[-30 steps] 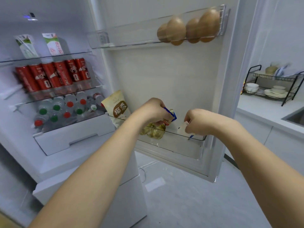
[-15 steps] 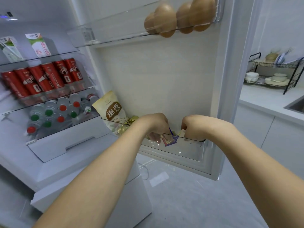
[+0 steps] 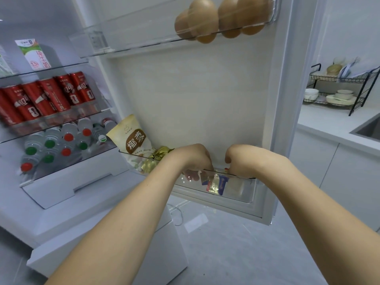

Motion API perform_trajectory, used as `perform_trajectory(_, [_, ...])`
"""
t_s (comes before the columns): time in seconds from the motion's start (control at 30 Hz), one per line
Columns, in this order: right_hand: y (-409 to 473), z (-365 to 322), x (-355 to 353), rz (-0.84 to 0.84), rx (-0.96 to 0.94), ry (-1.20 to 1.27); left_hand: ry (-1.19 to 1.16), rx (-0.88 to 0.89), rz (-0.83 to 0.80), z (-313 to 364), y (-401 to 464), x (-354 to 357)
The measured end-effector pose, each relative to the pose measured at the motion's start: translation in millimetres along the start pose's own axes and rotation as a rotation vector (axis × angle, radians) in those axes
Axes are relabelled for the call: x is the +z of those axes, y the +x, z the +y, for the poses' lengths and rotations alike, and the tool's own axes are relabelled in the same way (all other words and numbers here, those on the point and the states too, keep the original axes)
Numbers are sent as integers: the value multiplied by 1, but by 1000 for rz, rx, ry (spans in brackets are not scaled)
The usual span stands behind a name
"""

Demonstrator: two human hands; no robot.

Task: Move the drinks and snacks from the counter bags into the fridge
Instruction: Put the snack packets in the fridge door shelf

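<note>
Snack packets [image 3: 214, 185] sit in the fridge door's lower bin [image 3: 244, 191], blurred behind clear plastic. Both the left hand [image 3: 192, 158] and right hand [image 3: 242, 159] dip inside, fingers curled; what they grip is hidden.

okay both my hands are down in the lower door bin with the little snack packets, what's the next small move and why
Probably let go and lift both hands out. The left hand and right hand reach into the lower door bin, and the blue and gold packets already appear to sit on its floor, beside the gold wrapped sweets.
</note>
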State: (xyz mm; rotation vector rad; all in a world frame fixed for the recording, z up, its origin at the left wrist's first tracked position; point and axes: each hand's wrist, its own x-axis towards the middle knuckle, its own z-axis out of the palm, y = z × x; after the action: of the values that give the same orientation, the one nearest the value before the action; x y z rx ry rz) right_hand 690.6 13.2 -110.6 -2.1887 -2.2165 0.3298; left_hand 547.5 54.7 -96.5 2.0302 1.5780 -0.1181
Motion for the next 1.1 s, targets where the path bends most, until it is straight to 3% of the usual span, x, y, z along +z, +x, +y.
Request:
perform_trajectory(0.2, [-7,0,-2,10,14,44,-29,97,80,-6,-3,1])
perform_trajectory(0.77, [-78,3,-13,210,36,222,107,442,636,-14,-41,27])
perform_trajectory(1.1, [-127,23,-10,222,136,223,111,593,700,6,-66,44])
